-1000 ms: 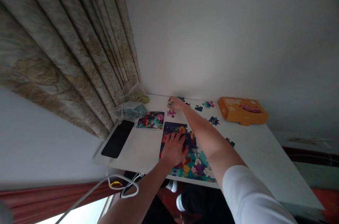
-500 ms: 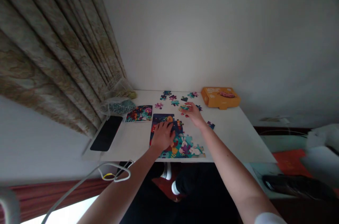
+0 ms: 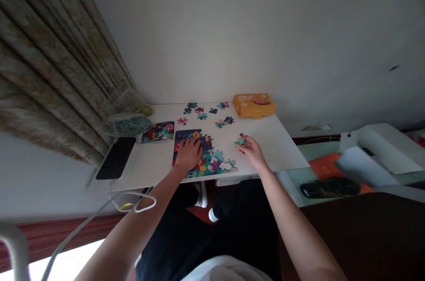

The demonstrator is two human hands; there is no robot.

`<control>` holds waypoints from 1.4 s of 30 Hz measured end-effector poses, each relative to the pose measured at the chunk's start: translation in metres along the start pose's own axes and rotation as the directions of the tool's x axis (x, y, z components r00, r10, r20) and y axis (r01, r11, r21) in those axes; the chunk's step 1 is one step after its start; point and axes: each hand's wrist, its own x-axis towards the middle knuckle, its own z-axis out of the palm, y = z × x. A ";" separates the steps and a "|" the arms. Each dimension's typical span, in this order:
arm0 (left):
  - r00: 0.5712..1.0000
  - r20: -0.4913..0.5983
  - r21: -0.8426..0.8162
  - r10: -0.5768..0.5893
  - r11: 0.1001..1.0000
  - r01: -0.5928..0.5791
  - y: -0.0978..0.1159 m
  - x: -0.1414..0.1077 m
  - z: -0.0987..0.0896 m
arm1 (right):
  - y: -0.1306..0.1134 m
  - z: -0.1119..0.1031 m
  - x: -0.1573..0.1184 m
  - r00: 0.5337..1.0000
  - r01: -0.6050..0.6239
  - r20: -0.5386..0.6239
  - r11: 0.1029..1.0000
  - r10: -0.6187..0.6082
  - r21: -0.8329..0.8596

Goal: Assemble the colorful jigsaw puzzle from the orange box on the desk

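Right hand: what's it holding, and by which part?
A jigsaw piece, pinched at its edge by the right hand; exact spot too small to tell.

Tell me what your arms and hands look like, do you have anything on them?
Your left hand and right hand wear no gloves, and no watch or bracelet shows at either wrist. Plain white fabric shows below, probably a top. A thin white cable runs past the left forearm.
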 end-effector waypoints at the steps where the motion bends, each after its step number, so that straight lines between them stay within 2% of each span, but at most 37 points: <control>1: 0.999 -0.006 -0.017 0.041 0.999 -0.041 0.005 -0.002 -0.002 | 0.001 -0.004 -0.002 1.000 0.005 0.001 1.000 -0.005 -0.003; 3: 0.987 -0.013 -0.083 0.163 0.983 -0.163 0.022 -0.009 -0.006 | 0.002 -0.013 -0.006 1.000 0.020 0.003 1.000 -0.020 -0.010; 6: 0.933 0.007 -0.197 0.359 0.915 -0.351 0.052 -0.023 -0.008 | 0.002 -0.027 -0.010 0.999 0.035 0.017 0.998 -0.034 -0.055; 8: 0.914 0.035 -0.242 0.404 0.891 -0.384 0.069 -0.031 -0.008 | 0.000 -0.036 -0.012 0.998 0.039 0.054 0.992 -0.032 -0.121; 12: 0.908 0.104 -0.279 0.407 0.888 -0.366 0.081 -0.034 -0.002 | -0.005 -0.046 -0.018 0.982 0.062 0.189 0.961 -0.011 -0.269; 17: 0.886 0.091 -0.293 0.455 0.862 -0.413 0.079 -0.030 0.005 | 0.001 -0.043 -0.024 0.939 0.070 0.339 0.928 0.063 -0.365; 22: 0.871 0.099 -0.292 0.480 0.851 -0.436 0.081 -0.031 0.008 | 0.009 -0.041 -0.026 0.937 0.166 0.350 0.882 -0.001 -0.440; 26: 0.868 0.112 -0.259 0.485 0.857 -0.446 0.084 -0.032 0.007 | 0.009 -0.039 -0.026 0.910 0.298 0.405 0.823 -0.093 -0.483; 30: 0.876 0.120 -0.216 0.468 0.873 -0.437 0.089 -0.033 0.004 | 0.009 -0.037 -0.028 0.891 0.363 0.439 0.768 -0.119 -0.528; 33: 0.882 0.121 -0.210 0.456 0.880 -0.426 0.093 -0.032 0.002 | 0.012 -0.038 -0.031 0.888 0.391 0.437 0.734 -0.143 -0.555; 38: 0.891 0.119 -0.235 0.437 0.885 -0.403 0.095 -0.032 0.000 | 0.017 -0.042 -0.037 0.903 0.388 0.388 0.746 -0.188 -0.541; 42: 0.900 0.112 -0.269 0.421 0.885 -0.381 0.096 -0.032 0.000 | 0.017 -0.044 -0.040 0.899 0.409 0.396 0.683 -0.187 -0.606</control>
